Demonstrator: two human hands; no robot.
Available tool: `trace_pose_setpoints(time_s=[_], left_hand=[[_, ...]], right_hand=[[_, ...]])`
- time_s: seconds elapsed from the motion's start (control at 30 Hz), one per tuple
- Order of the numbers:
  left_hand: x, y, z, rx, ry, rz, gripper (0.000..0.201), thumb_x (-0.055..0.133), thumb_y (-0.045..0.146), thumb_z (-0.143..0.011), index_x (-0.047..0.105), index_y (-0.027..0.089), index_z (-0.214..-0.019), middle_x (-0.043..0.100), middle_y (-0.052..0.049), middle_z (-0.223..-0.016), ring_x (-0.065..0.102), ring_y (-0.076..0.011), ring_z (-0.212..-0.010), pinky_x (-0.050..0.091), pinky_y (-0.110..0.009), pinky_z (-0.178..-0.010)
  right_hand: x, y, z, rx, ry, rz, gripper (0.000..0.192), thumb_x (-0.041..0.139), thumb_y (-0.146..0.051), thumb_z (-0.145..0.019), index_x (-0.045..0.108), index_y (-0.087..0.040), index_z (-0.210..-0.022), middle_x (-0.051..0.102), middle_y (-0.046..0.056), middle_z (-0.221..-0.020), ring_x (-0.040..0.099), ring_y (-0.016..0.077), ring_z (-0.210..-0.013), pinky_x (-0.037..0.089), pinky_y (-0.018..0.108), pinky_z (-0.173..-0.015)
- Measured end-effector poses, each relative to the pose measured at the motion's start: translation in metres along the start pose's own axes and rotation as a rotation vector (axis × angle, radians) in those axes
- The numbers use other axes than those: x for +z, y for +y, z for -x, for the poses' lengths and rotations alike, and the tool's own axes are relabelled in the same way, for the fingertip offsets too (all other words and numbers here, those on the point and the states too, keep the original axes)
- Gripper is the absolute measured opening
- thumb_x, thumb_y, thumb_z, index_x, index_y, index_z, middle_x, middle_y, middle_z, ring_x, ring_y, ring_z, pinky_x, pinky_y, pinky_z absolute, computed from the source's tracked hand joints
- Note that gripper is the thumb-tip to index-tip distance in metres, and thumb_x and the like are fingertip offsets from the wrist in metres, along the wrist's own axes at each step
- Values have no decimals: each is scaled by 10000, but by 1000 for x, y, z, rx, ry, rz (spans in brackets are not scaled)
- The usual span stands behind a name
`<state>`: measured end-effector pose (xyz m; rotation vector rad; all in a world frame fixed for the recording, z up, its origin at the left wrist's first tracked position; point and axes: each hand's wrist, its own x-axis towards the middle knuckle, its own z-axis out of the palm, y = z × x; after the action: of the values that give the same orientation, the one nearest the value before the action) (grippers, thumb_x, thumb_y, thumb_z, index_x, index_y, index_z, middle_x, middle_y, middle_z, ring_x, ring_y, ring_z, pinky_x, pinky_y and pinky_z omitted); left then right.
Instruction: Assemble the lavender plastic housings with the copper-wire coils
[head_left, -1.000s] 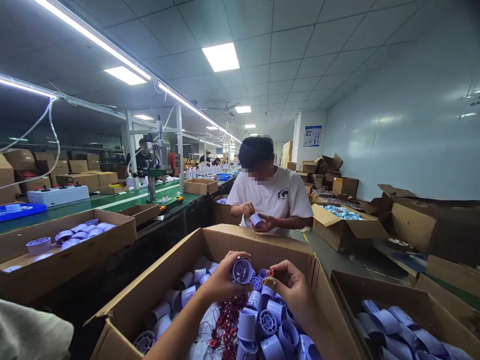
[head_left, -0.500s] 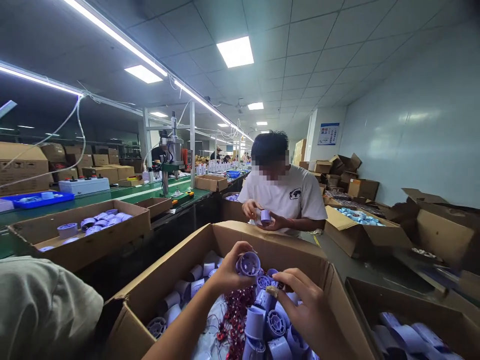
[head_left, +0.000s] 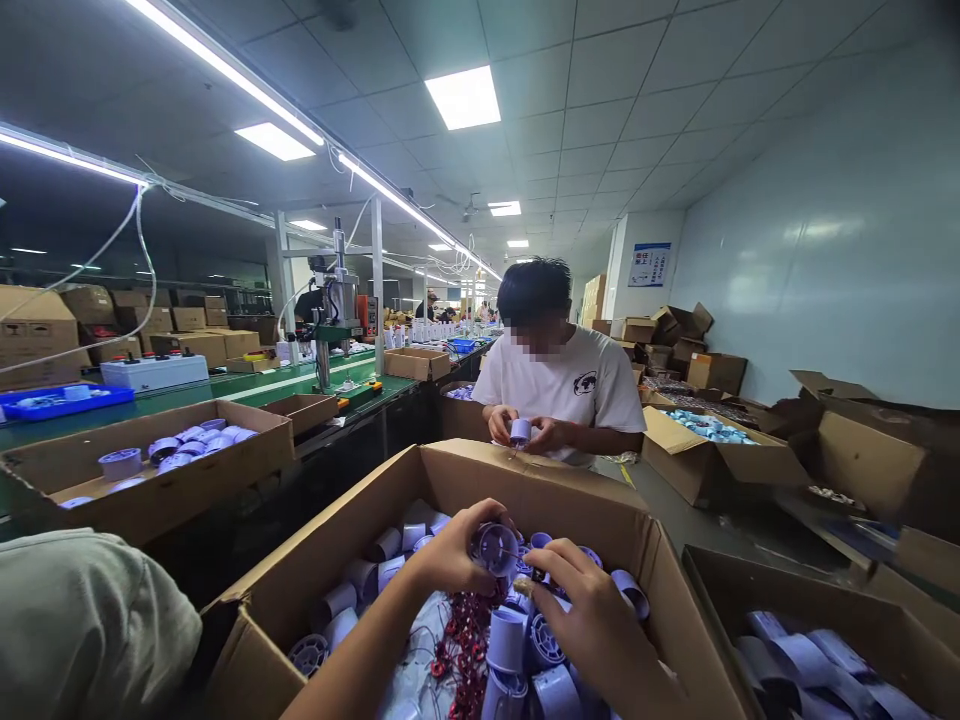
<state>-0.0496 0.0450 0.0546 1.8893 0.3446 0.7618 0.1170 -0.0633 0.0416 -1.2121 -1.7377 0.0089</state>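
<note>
**Purple cup (head_left: 495, 549) gripped in the left hand (head_left: 457, 558), right hand (head_left: 585, 605) close at its mouth**

Walled in by a large cardboard carton (head_left: 352, 515), with loose purple cups (head_left: 507, 640) heaped beneath the right hand and red wired parts (head_left: 469, 640) tangled beside a crumpled plastic sheet (head_left: 420, 640); closed off ahead by the carton's far wall and, just past it, by a co-worker (head_left: 562, 370) in a white shirt, bent over another cup (head_left: 520, 430); flanked at left by a shallow box (head_left: 217, 490) of cups, near a green bench (head_left: 240, 388) with a press machine (head_left: 337, 305); bordered at right by a darker box (head_left: 727, 585) of cups; edged at lower left by grey fabric (head_left: 97, 620).

Held above the heap — tilted, mouth facing the wearer — with left fingers curled around the cup's wall; bent in at its right edge, right thumb and forefinger near each other, with a thin wire (head_left: 511, 554) between them and the mouth; cannot tell whether pinched on that wire or just beside it — partly hidden by a tan covering (head_left: 525, 586) at one fingertip.
</note>
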Motion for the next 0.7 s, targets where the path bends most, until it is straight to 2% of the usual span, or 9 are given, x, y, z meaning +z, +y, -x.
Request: trace_pose_setpoints(time_s=[0.2, 0.53, 0.7], left_hand=[[-1, 3, 0, -16, 20, -64, 486, 639, 98, -443, 519, 188, -905, 588, 2, -914, 509, -185, -832, 403, -271, -735], [-1, 5, -2, -20, 3, -69, 462, 616, 120, -437, 495, 193, -877, 574, 15, -876, 504, -169, -790, 397, -261, -691], [1, 2, -1, -33, 12, -174, 487, 635, 126, -442, 518, 193, -910, 562, 10, -921, 494, -176, -832, 410, -267, -727]], right_hand=[[-1, 4, 1, 2, -36, 45, 103, 649, -220, -805, 679, -278, -884, 679, 34, -843, 653, 218, -789, 499, 304, -707], [-6, 10, 2, -93, -38, 174, 140, 580, -181, -845, 657, -253, -937, 654, 20, -852, 652, 171, -753, 528, 267, -689], [-2, 13, 3, -93, -80, 202, 181, 571, -148, -834, 671, -265, -930, 651, 16, -840, 658, 173, -767, 526, 255, -674]])
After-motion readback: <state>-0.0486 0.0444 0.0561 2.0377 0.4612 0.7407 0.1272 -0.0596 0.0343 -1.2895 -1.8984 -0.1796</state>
